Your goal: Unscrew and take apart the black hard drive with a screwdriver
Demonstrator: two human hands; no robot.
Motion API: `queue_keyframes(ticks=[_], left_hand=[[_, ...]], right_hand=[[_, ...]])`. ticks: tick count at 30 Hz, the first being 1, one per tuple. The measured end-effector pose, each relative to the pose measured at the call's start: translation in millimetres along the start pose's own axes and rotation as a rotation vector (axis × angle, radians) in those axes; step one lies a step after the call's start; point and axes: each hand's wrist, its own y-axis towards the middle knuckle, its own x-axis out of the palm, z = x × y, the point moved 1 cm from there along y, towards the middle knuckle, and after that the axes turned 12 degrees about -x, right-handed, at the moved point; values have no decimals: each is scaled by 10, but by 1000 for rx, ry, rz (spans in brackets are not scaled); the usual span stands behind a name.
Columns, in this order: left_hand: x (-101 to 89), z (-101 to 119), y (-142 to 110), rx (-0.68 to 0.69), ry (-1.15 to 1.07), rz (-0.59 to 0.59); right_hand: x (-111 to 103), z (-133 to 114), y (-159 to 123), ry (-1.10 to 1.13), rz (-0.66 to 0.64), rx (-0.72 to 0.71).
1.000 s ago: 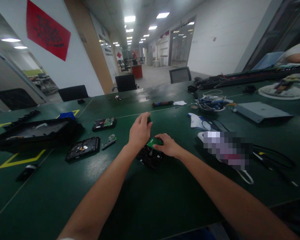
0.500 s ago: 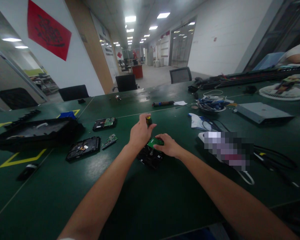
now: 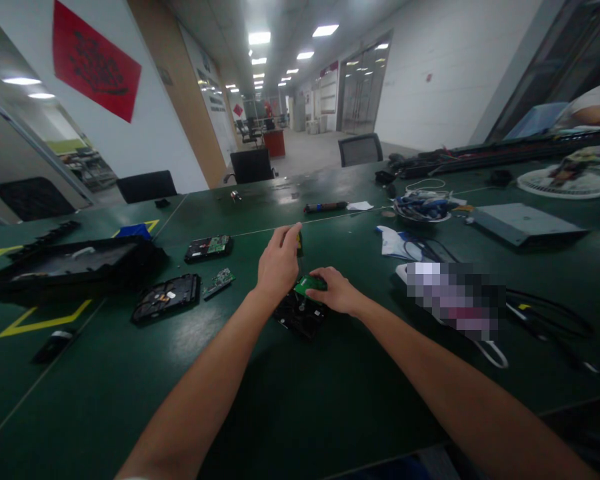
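My left hand (image 3: 279,259) is closed around an upright screwdriver (image 3: 299,241); only a bit of its yellow and dark handle shows past the fingers. Below it lies a black hard drive (image 3: 300,321) with a green circuit board (image 3: 307,285) at its far end. My right hand (image 3: 336,291) grips the drive at that end, thumb and fingers at the board's right edge. The screwdriver's tip is hidden by my left hand, so I cannot tell whether it touches a screw.
Left of my hands are an opened drive case (image 3: 167,297), a loose circuit board (image 3: 219,284) and another hard drive (image 3: 208,248). A large black housing (image 3: 70,263) lies farther left. On the right are a grey metal box (image 3: 527,223), bundled cables (image 3: 423,205) and a white power strip (image 3: 405,272).
My left hand has turned and shifted its fingers on the screwdriver handle, which showed more clearly half a second ago. The right hand and the hard drive have stayed in place.
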Motion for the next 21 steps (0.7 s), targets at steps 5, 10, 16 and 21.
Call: queue_keyframes(ticks=[5, 10, 16, 21], left_hand=[[9, -4, -2, -86, -66, -44], [-21, 19, -9, -136, -98, -68], [-7, 36, -18, -112, -93, -87], [-22, 42, -8, -23, -43, -20]], right_hand=[[-20, -33, -10, -2, -6, 12], [-49, -55, -22, 3, -26, 10], [-32, -34, -15, 1, -13, 3], [0, -5, 2, -5, 9, 6]])
